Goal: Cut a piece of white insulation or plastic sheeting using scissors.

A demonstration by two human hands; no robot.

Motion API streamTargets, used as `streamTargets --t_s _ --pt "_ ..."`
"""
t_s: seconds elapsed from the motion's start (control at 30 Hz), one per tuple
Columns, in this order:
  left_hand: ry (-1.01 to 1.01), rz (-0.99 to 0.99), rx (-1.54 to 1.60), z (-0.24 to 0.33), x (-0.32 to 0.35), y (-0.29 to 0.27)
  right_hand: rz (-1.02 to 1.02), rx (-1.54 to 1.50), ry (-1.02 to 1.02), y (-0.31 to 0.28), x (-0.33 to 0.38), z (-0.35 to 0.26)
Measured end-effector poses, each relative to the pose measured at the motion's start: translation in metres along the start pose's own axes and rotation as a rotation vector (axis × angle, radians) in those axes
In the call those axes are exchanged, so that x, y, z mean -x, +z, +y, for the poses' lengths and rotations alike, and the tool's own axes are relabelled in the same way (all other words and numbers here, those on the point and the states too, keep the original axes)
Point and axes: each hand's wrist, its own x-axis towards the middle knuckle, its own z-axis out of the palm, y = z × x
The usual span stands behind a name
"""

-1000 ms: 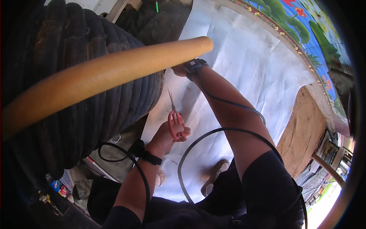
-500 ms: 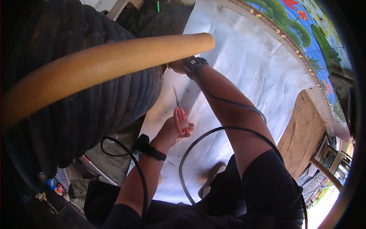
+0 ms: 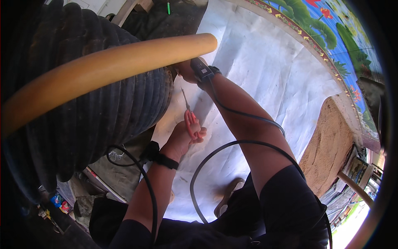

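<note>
Since a moment ago the left hand (image 3: 182,137) has barely shifted, fingers clamped on the red-handled metal scissors (image 3: 190,116), blades pointing up at mid-frame. Across the upper left runs the ribbed black corrugated pipe (image 3: 103,108), crossed by a smooth yellow-tan tube (image 3: 107,66). Beneath both arms lies the creased white sheet (image 3: 265,66) — bordered upper right by a painted mat of green leaves on blue (image 3: 331,29). At the tube's end the right hand (image 3: 186,70) reaches — whether closed or apart, I cannot tell.
</note>
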Motion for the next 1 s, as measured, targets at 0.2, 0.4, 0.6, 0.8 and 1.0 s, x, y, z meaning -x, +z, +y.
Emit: streamTargets --t_s 0.2,0.4,0.6,0.8,1.0 --pt "0.013 -0.003 0.004 -0.004 -0.010 0.006 0.093 0.196 -0.074 0.017 -0.005 0.016" --pt "0.037 0.017 -0.022 -0.005 -0.009 0.000 0.036 -0.048 0.003 0.008 -0.003 0.004" --pt "0.020 0.031 -0.044 0.002 -0.012 0.004 0.089 -0.029 -0.012 0.014 -0.005 0.008" --pt "0.019 -0.013 -0.022 0.000 -0.005 -0.005 0.043 -0.063 -0.025 0.006 -0.002 0.000" --pt "0.007 -0.010 0.022 0.005 0.002 0.001 0.006 -0.097 0.048 -0.029 0.024 -0.013"
